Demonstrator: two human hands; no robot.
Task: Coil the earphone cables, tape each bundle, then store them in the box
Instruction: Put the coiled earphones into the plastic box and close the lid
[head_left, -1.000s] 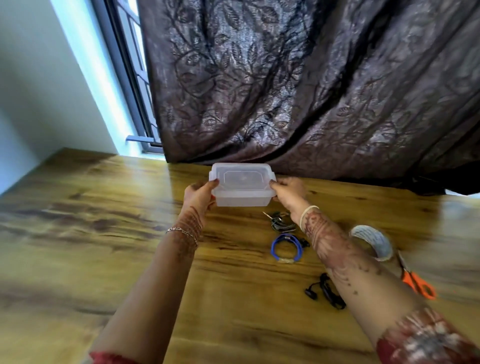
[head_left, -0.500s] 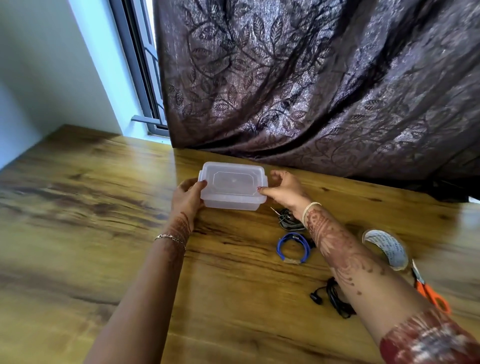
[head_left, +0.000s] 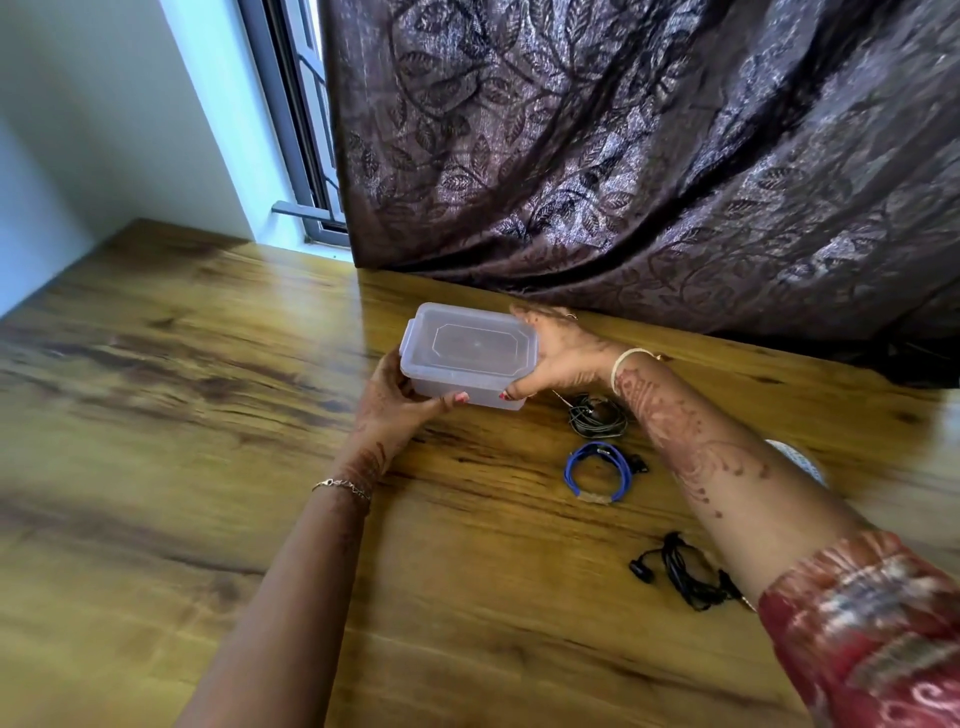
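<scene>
Both hands were on the translucent plastic box (head_left: 483, 382), which sat toward the far side of the wooden table (head_left: 208, 364), close to the dark curtain (head_left: 623, 156). Whether it rested on the wood or was lifted just clear of it could not be told. The left hand (head_left: 395, 402) gripped the box's left end, thumb laid along the near lower edge. The right hand (head_left: 561, 353) clasped the right end, thumb at the near corner and fingers curled over the far rim. The lid (head_left: 475, 340) was on and looked seated.

Three coils lay to the right of the box, outside it: a grey earphone bundle (head_left: 597, 415) just beside its right end, a blue earphone bundle (head_left: 597, 470) nearer the person with a pale band of tape across its near side, and a black earphone bundle (head_left: 680, 571) nearest of all, partly under the right forearm. Tape on the grey and black coils was too small to make out. A blurred white tape roll (head_left: 802, 460) showed past the right forearm.

The coiling seemed finished, so the step in hand was most likely storage. The next move called for freeing the lid — one hand steadying the base, the other prying at a corner — then setting it aside.
</scene>
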